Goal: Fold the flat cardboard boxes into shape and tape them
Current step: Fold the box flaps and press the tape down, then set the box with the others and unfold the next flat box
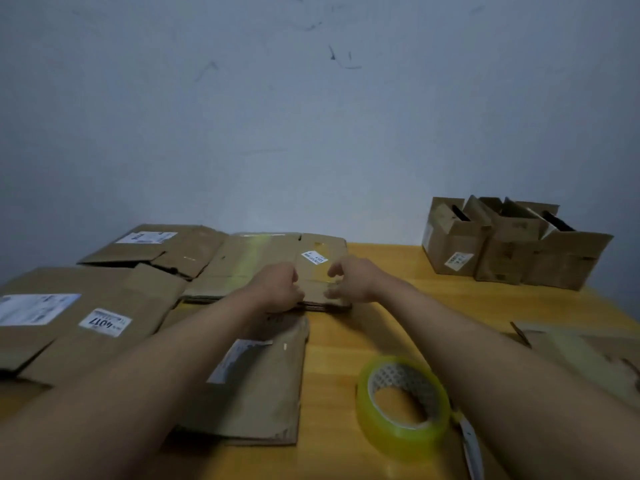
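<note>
Both arms reach forward over the wooden table (398,271) to a flattened cardboard box (277,261) lying near the far edge, at about its middle. The left hand (278,289) sits at the box's near edge with fingers curled under, gripping the cardboard stack there. The right hand (351,280) hovers just beside it, fingers bent into a loose claw over the box's right end; whether they touch the cardboard cannot be told. A small white sticker (314,257) on that box carries dark print too blurred to read.

More flat boxes cover the left side: one toward the near-left edge (69,313) bears a white label reading "4017" (105,322), upside down, beside a larger shipping label that is illegible. Another flat box (256,386) lies under the left forearm, near the front edge.

A roll of clear yellowish packing tape (403,403) lies flat near the front edge, right of centre. Three assembled open-topped boxes (512,247) stand together at the far-right corner.
</note>
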